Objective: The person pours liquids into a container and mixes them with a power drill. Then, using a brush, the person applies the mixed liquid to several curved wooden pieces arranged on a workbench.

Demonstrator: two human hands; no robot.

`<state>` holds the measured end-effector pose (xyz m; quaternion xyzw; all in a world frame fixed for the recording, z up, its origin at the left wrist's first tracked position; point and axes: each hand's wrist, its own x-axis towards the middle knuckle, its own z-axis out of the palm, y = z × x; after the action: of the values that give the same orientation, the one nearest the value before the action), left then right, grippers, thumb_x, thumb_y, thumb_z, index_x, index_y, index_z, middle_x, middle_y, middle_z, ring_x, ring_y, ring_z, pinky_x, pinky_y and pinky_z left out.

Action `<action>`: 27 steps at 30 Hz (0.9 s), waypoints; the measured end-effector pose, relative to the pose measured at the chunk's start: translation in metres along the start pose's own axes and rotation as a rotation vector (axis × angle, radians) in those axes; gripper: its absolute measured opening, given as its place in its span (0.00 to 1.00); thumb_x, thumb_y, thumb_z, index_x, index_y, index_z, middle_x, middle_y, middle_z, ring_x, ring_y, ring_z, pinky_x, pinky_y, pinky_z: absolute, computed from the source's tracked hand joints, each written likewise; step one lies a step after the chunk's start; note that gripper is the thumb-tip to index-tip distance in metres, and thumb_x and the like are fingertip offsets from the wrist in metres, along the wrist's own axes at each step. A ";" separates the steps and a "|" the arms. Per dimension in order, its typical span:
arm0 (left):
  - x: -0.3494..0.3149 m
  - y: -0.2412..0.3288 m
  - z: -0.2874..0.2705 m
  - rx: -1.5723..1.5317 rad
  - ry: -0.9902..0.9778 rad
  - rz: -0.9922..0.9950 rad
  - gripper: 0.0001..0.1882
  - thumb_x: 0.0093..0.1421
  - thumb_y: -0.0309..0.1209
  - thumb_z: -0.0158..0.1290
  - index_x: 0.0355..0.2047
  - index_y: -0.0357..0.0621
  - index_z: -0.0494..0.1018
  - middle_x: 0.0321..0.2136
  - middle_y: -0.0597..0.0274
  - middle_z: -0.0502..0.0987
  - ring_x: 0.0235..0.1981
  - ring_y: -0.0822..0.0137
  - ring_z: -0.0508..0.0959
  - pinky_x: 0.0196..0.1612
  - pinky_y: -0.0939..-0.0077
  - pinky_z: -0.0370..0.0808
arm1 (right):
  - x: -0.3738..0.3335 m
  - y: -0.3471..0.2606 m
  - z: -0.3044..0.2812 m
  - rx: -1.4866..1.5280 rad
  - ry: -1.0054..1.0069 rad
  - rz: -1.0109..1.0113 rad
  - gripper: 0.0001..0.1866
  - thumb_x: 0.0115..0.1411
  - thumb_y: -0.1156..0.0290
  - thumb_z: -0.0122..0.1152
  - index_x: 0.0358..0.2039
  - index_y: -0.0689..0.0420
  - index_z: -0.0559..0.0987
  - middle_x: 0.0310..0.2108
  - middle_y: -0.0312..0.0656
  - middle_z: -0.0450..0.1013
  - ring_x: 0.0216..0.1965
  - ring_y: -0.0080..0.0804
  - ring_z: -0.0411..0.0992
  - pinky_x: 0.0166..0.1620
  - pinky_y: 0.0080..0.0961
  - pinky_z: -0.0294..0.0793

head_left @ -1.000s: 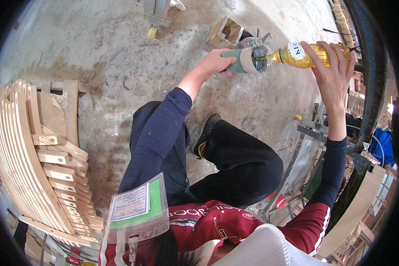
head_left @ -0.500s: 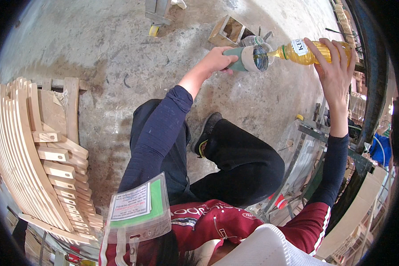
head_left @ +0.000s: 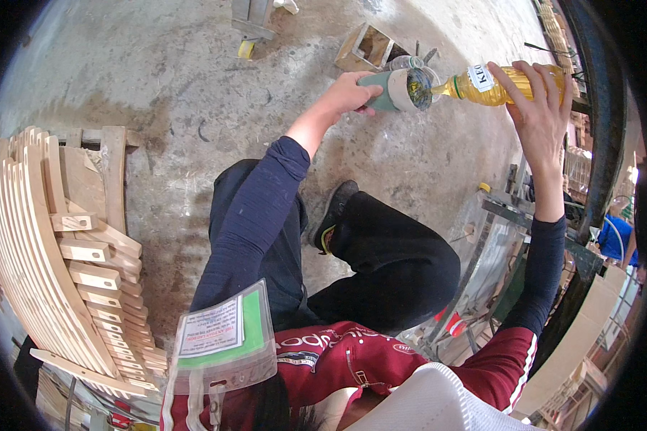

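My left hand [head_left: 351,95] is wrapped round a green cup-like container [head_left: 394,91] with a pale band at its mouth. The container lies tilted, its opening facing right, and some yellow shows inside its dark interior. From the right, my right hand [head_left: 540,115] grips a clear plastic bottle [head_left: 469,90] of yellow liquid with a white label. The bottle is held nearly level, neck pointing left. Its mouth is at the container's opening, with yellow liquid between them. Just behind the container, a clear jar [head_left: 405,62] is partly hidden.
A wooden box [head_left: 366,44] sits on the concrete floor beyond my hands. Curved wooden slats [head_left: 43,266] are stacked at the left. A dark metal frame [head_left: 604,144] runs along the right, near my right arm. A person in blue [head_left: 615,237] is at the far right.
Both hands have shifted slightly left with the container and bottle. The container's mouth has turned more toward view, showing more yellow inside. More of the person in blue shows.
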<state>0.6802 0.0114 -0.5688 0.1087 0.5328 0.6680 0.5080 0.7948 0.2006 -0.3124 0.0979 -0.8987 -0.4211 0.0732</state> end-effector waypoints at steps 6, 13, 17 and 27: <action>-0.001 0.001 -0.001 0.005 0.017 0.004 0.19 0.63 0.36 0.54 0.54 0.48 0.73 0.38 0.63 0.80 0.26 0.72 0.79 0.30 0.79 0.74 | 0.000 -0.001 -0.002 -0.003 0.001 -0.008 0.44 0.42 0.69 0.73 0.59 0.20 0.68 0.52 0.24 0.69 0.58 0.28 0.64 0.70 0.45 0.46; -0.005 0.003 -0.001 0.014 0.015 0.014 0.20 0.63 0.36 0.54 0.55 0.49 0.72 0.39 0.62 0.80 0.27 0.71 0.79 0.31 0.78 0.74 | 0.005 0.000 -0.004 -0.038 0.050 -0.001 0.44 0.42 0.68 0.73 0.59 0.19 0.68 0.52 0.24 0.70 0.58 0.28 0.65 0.70 0.44 0.46; -0.006 0.005 -0.003 0.017 0.019 0.008 0.20 0.63 0.36 0.54 0.55 0.49 0.72 0.39 0.63 0.80 0.27 0.71 0.79 0.31 0.78 0.74 | 0.007 0.001 -0.006 -0.043 0.046 0.002 0.44 0.42 0.68 0.73 0.59 0.19 0.68 0.52 0.24 0.70 0.57 0.27 0.65 0.70 0.44 0.47; -0.005 0.003 -0.003 0.019 0.013 0.026 0.20 0.63 0.35 0.54 0.56 0.49 0.72 0.40 0.63 0.80 0.26 0.72 0.79 0.31 0.79 0.73 | 0.007 0.010 -0.002 -0.087 0.052 0.005 0.45 0.42 0.68 0.74 0.60 0.18 0.66 0.53 0.23 0.70 0.58 0.26 0.64 0.70 0.43 0.47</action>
<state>0.6788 0.0058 -0.5655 0.1162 0.5409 0.6701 0.4948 0.7875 0.2040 -0.3026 0.1032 -0.8776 -0.4569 0.1021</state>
